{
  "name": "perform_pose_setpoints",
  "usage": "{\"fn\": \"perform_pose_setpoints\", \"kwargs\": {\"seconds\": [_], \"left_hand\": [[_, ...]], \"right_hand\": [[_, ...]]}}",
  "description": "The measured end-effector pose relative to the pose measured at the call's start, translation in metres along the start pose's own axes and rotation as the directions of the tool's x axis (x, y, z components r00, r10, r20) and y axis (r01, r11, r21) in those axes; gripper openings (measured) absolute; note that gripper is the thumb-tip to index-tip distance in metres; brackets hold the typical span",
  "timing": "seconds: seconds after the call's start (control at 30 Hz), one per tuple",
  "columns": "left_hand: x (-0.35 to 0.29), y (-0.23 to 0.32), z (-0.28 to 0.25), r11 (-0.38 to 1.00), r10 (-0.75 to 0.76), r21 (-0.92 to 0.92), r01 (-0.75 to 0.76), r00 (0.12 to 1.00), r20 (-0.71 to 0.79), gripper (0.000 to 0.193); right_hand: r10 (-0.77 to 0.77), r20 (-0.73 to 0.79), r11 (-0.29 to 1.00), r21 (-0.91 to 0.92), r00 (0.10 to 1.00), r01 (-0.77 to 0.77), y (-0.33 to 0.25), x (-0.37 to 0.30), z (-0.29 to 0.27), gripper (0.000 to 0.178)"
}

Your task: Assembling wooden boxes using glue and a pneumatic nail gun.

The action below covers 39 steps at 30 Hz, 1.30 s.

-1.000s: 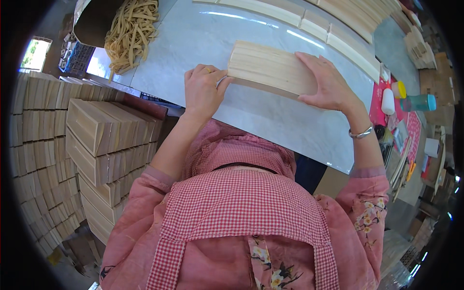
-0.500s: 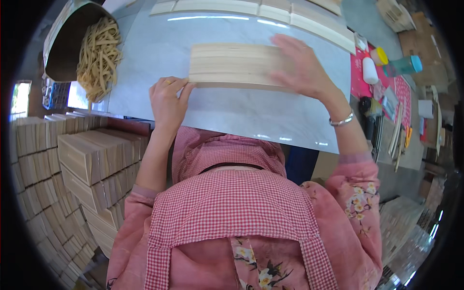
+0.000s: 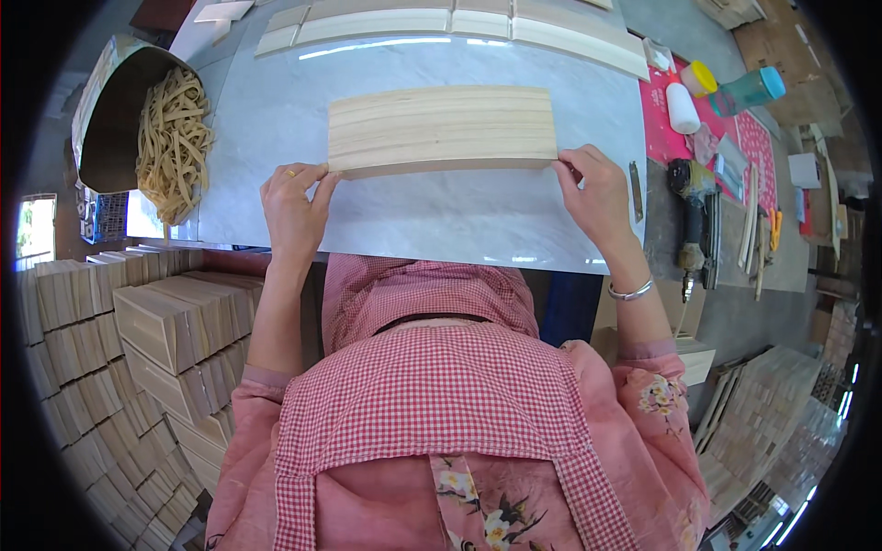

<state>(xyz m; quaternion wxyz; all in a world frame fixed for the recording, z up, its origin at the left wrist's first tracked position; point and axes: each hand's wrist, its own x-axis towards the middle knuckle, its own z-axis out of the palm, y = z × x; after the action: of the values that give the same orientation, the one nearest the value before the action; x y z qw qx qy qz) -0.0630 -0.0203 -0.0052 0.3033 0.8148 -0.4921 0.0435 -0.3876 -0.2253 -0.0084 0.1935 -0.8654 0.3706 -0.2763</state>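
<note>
A long pale wooden board [image 3: 441, 129] with visible grain and some thickness lies crosswise on the bluish-white marbled table [image 3: 432, 220]. My left hand [image 3: 296, 207] pinches its near left corner between thumb and fingers. At the near right corner, my right hand [image 3: 595, 195] has its fingertips closed on the edge in the same way. A thin dark metal strip [image 3: 636, 191] lies on the table just right of my right hand.
Wooden pieces [image 3: 386, 26] line the table's far side. Yellowish bands [image 3: 175, 138] spill from a tipped container [image 3: 110, 138] at left, above stacked wooden panels [image 3: 175, 321]. On the right are a white bottle [image 3: 682, 108], a teal jar [image 3: 749, 92] and a black power tool [image 3: 689, 207].
My right hand, blurred over the board's right part before, now grips its near right corner. My left hand stays at the left corner. The whole view has shifted slightly.
</note>
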Motion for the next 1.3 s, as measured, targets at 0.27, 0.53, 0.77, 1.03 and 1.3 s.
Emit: {"fn": "perform_pose_setpoints", "kwargs": {"seconds": [0.27,0.53,0.77,1.03,1.3], "left_hand": [[0.001,-0.003,-0.001,0.997,0.075,0.035,-0.076,0.997,0.022,0.013],[0.004,-0.009,-0.005,0.994,0.108,0.024,-0.11,0.991,0.075,0.015],[0.013,0.009,-0.032,0.905,-0.04,0.418,-0.074,0.965,0.257,0.039],[0.069,0.102,0.035,0.839,0.543,-0.082,-0.538,0.822,0.172,0.046],[0.093,0.123,0.092,0.89,0.445,-0.151,-0.43,0.748,0.493,0.048]], "right_hand": [[-0.042,0.141,0.994,-0.09,0.989,0.054,-0.004,0.013,-0.006,0.003],[-0.06,0.092,0.998,-0.001,0.994,0.06,-0.001,0.014,-0.004,0.001],[0.187,-0.099,0.982,-0.006,0.977,-0.188,0.029,-0.02,-0.045,0.033],[0.489,-0.292,0.627,-0.537,0.822,-0.564,0.144,-0.114,-0.137,0.065],[0.542,-0.178,0.657,-0.52,0.821,-0.546,0.176,-0.092,-0.131,0.062]]}}
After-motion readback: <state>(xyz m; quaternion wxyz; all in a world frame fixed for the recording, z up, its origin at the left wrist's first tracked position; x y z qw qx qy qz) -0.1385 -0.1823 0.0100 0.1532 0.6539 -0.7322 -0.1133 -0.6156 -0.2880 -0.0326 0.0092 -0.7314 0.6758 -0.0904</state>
